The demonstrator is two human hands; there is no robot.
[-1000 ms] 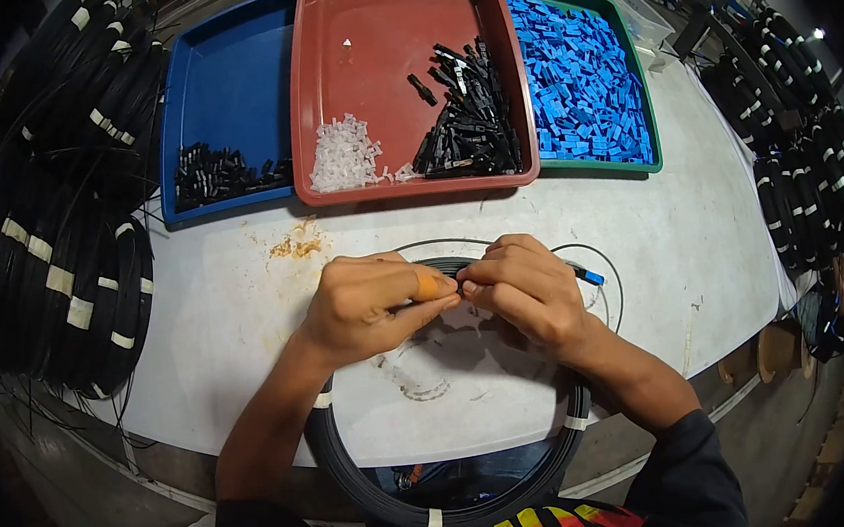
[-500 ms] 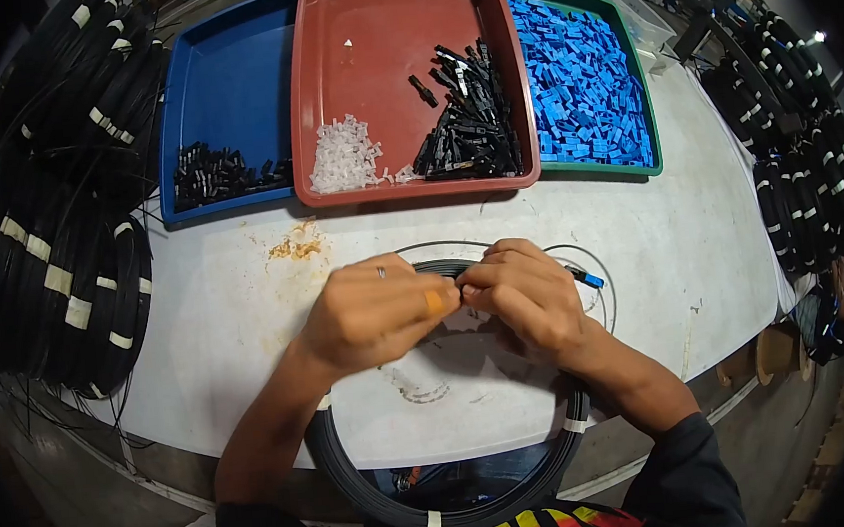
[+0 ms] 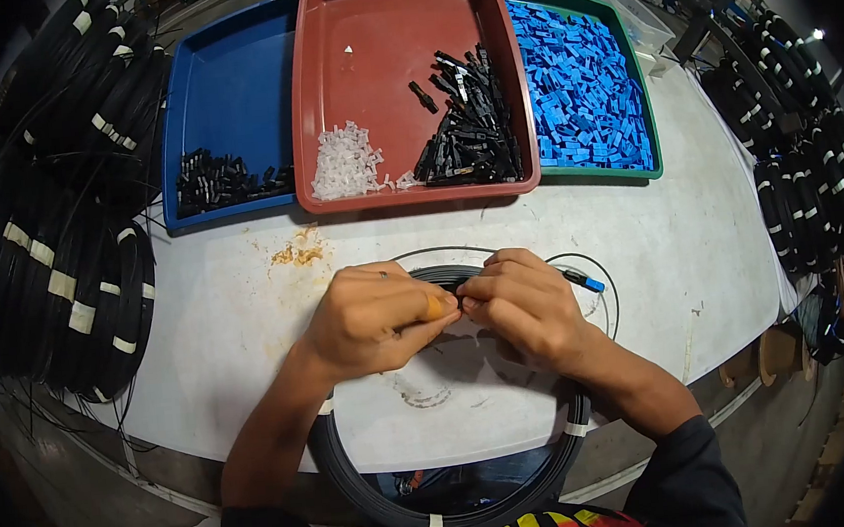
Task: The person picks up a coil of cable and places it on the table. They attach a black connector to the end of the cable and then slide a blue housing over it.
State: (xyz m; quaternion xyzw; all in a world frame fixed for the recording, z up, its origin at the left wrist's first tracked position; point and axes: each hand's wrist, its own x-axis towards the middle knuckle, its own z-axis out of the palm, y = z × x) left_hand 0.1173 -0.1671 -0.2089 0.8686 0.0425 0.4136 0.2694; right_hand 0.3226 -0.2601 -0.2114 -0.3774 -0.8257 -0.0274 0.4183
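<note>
My left hand (image 3: 377,317) and my right hand (image 3: 524,305) meet fingertip to fingertip over the far side of a black cable coil (image 3: 330,449). Both are closed in a pinch. A small dark piece shows between the fingertips, mostly hidden, so its kind cannot be made out. An orange band wraps a finger of my left hand. Just right of my right hand, a black connector with a blue end (image 3: 593,285) lies on the table, near a loose loop of cable (image 3: 615,298). White tape binds the coil, whose near side hangs past the table edge.
At the back stand a blue tray (image 3: 229,80) with black parts, a red tray (image 3: 378,79) with clear pieces and black connector bodies, and a green tray (image 3: 654,136) full of blue pieces. Cable coils (image 3: 57,282) are stacked at left, and more coils (image 3: 812,183) at right.
My left hand's fingers have curled and tilted slightly downward at the pinch. My right hand has barely shifted, and both hands stay together at the same spot.
</note>
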